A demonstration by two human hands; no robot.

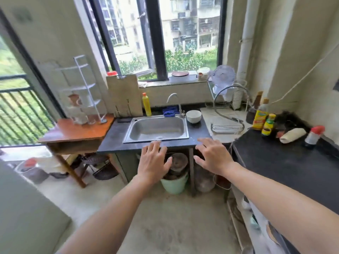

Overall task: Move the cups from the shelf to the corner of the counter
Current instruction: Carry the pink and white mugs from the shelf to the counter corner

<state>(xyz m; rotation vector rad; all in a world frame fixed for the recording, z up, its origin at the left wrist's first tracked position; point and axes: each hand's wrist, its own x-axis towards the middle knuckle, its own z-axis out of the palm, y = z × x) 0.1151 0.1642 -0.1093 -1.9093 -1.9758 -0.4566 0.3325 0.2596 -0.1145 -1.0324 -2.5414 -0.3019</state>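
Observation:
A white wire corner shelf (86, 87) stands on a brown wooden table (73, 132) at the left. Blurred cups (78, 111), one brownish and others clear or pale, sit at the shelf's lower part. Their number is hard to tell. My left hand (153, 161) and my right hand (213, 155) are stretched out palm down, fingers spread, in front of the dark sink counter (113, 140). Both hands hold nothing and are well to the right of the cups. A second dark counter (286, 162) runs along the right wall.
A steel sink (157, 128) with a tap, a white bowl (193, 116), a yellow bottle (146, 104) and a cutting board (124, 96) sit on the sink counter. Sauce bottles (259, 117) and a dish rack (229, 114) crowd the right corner. A green bucket (174, 184) stands below.

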